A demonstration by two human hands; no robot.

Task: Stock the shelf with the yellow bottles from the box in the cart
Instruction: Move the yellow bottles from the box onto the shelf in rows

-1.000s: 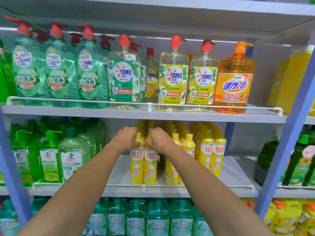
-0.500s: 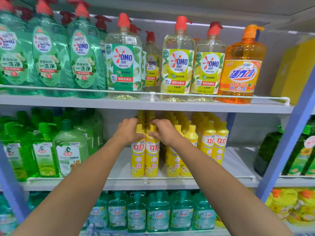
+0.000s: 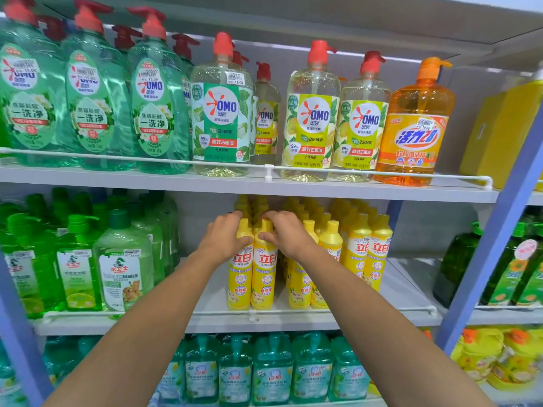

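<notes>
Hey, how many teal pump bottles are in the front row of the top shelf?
3 teal bottles: one at the left edge, one in the middle, one on the right beside the clear bottle. Behind them, red pumps hint at more hidden.

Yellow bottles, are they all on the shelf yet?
Done: rows of yellow bottles stand on the middle shelf. In hand: the left hand and right hand each grip the top of a front bottle standing by the rail. Left: bare shelf shows beside them; the box and cart are out of view, so the rest is unknown.
</notes>
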